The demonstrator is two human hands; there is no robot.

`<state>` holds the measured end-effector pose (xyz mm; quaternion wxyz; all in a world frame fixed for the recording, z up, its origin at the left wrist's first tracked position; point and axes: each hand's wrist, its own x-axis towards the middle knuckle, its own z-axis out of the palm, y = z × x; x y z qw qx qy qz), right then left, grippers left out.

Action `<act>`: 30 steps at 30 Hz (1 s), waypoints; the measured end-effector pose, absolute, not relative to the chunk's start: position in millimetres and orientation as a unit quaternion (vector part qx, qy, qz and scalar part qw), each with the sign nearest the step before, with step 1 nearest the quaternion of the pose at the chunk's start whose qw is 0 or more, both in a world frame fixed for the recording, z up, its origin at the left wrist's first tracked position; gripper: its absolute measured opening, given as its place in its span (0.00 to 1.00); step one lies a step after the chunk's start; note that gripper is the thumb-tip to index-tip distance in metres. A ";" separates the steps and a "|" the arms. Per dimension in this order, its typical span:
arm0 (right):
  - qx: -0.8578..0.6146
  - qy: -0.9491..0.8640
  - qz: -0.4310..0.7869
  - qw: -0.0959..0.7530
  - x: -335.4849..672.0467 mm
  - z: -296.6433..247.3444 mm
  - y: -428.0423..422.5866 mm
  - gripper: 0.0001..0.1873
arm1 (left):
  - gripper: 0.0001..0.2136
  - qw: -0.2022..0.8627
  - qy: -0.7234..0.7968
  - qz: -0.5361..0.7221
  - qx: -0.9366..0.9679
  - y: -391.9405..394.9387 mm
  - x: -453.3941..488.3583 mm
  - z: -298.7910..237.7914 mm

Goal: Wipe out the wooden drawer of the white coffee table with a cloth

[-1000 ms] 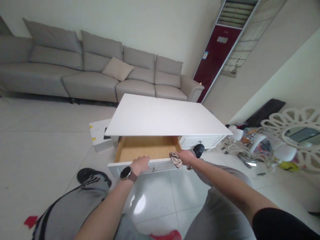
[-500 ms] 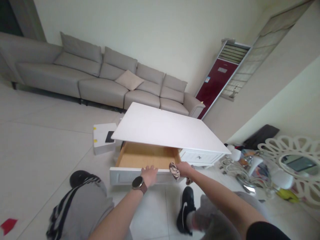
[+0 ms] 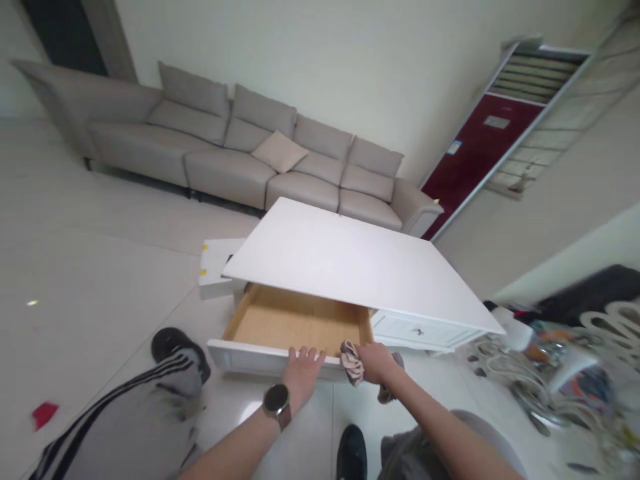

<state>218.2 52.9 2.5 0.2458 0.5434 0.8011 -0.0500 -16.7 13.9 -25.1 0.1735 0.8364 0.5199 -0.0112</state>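
Observation:
A white coffee table (image 3: pixel 350 267) stands on the tiled floor with its left drawer (image 3: pixel 295 323) pulled out, showing a bare wooden bottom. My left hand (image 3: pixel 301 373), a watch on its wrist, rests over the drawer's white front edge with the fingers apart. My right hand (image 3: pixel 376 363) is closed round a crumpled beige cloth (image 3: pixel 352 362) at the right end of that front edge. The second drawer (image 3: pixel 420 331), to the right, is closed.
A grey sectional sofa (image 3: pixel 240 153) with a beige cushion lines the far wall. A white box (image 3: pixel 215 270) lies left of the table. A dark red standing air conditioner (image 3: pixel 480 153) stands in the right corner. Cluttered white decor and cables (image 3: pixel 550 360) lie on the floor at right. My legs and black shoes flank the drawer.
The view has shifted and tilted as my head moved. Both hands stay at the drawer's front edge. My right foot has come forward under my right arm.

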 end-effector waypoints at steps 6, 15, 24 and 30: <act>0.524 0.815 -0.080 0.233 220.4 2.7 56.7 0.20 | 0.20 0.186 0.514 -0.012 0.837 19.5 -23.2 -15.9; 0.525 0.808 -0.187 0.193 262.8 29.1 61.4 0.17 | 0.15 0.203 0.521 -0.073 0.826 34.6 12.3 -13.4; 0.527 0.783 -0.234 0.233 296.9 26.2 76.7 0.12 | 0.14 0.178 0.528 -0.045 0.829 25.6 15.9 -16.0; 0.474 0.797 -0.289 0.238 248.0 22.5 93.8 0.08 | 0.15 0.198 0.542 -0.045 0.815 25.0 20.7 -12.3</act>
